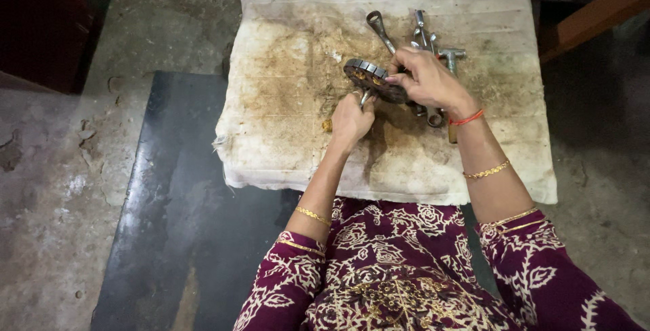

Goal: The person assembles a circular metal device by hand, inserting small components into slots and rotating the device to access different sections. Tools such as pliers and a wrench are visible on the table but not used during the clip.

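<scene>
My right hand [428, 79] grips a round dark metal part with segmented edges [369, 77], tilted above a stained white cloth [284, 100]. My left hand [351, 118] is closed around a small metal tool [365, 98] whose tip points up at the underside of the round part. Both hands meet near the cloth's middle.
Several wrenches and metal tools [423, 36] lie on the cloth behind my right hand, one ring spanner [379, 29] angled to the left. A dark metal sheet [176, 195] lies on the concrete floor at the left. Wooden pieces [596, 9] stand at the upper right.
</scene>
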